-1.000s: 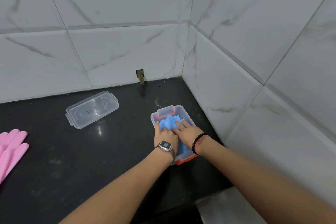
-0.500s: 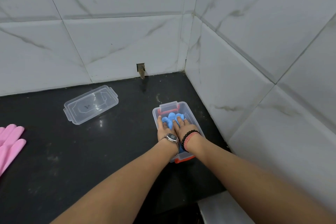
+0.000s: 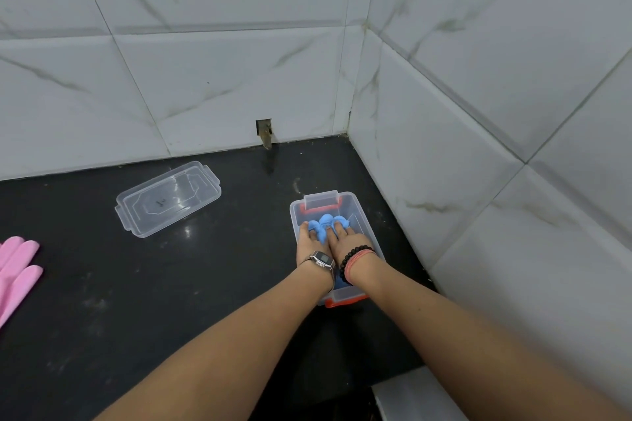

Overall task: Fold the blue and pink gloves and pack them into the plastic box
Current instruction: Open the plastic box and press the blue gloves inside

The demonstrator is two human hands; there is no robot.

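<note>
Now both hands sit deeper in the clear plastic box with orange clasps [image 3: 355, 215] than a second ago; the crumpled blue rubber gloves [image 3: 325, 223] show less, so packing is nearly done. Left hand [image 3: 310, 245] and right hand [image 3: 346, 243] press flat, fingers spread, gripping nothing. Pink rubber gloves [image 3: 15, 270] wait on the black surface [image 3: 136, 301], unfolded.

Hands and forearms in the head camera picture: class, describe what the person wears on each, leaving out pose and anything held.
Both forearms are bare, with no sleeves in view. The left hand has a silver metal wristwatch with a rectangular dark face. The right hand has a black beaded bracelet and, beside it, a band of orange-red thread at the wrist. No rings are visible.
</note>
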